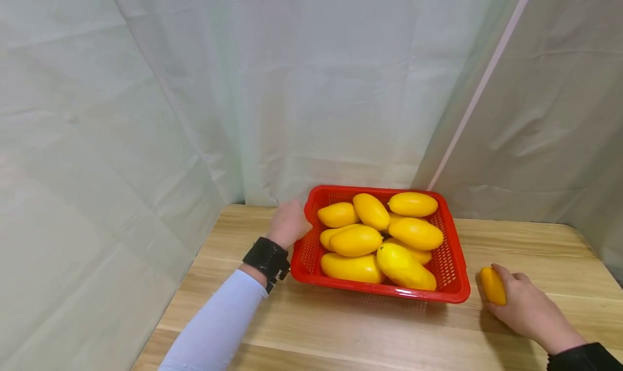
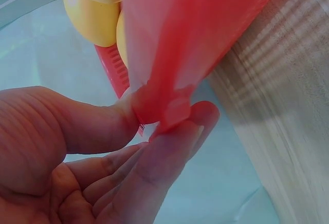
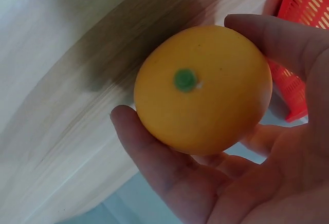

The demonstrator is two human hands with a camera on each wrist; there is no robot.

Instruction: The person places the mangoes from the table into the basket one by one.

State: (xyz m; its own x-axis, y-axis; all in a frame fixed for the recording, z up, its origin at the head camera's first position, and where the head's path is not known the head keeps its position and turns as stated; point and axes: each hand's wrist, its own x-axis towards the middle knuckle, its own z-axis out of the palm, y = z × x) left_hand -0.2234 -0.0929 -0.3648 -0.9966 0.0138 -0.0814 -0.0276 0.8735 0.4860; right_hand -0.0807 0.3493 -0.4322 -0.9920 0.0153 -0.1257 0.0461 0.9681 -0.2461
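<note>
A red plastic basket (image 1: 379,291) stands on the wooden table, heaped with several yellow mangoes (image 1: 355,241). At its left side my left hand (image 1: 288,222) grips the rim; in the left wrist view, the thumb (image 2: 97,129) and fingers pinch the red edge (image 2: 175,106) from both sides. To the right of the basket, my right hand (image 1: 525,309) holds a single mango (image 1: 493,286) close over the table. The right wrist view shows this mango (image 3: 205,106) end-on, its green stem tip facing the camera, with thumb and fingers spread around its sides.
Pale curtain sheets (image 1: 331,90) hang behind and to the left of the table. The wooden tabletop (image 1: 340,328) extends in front of the basket and to its right. A black strap (image 1: 266,258) circles the left wrist.
</note>
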